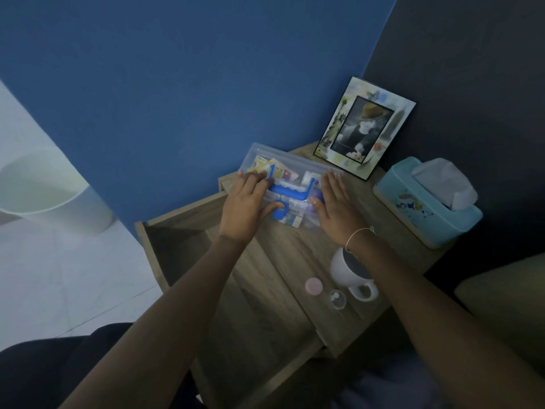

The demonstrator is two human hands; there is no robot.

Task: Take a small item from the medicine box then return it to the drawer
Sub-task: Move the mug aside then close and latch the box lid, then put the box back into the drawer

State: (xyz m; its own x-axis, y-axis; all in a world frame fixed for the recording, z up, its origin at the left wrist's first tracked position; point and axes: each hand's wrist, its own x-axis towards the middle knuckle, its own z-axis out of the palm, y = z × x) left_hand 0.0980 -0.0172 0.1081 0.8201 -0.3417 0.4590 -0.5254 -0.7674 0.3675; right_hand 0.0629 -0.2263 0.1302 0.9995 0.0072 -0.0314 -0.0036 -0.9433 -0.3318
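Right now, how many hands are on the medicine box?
2. The left hand lies on the medicine box lid's left end, thumb by the blue latch; the right hand lies flat on its right end.

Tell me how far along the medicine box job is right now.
Done: the drawer is pulled open, and a small clear container with its pink lid off sits on the tabletop. In hand: the left hand and right hand press on the medicine box, thumb at its blue latch. Left: putting the box back in the drawer.
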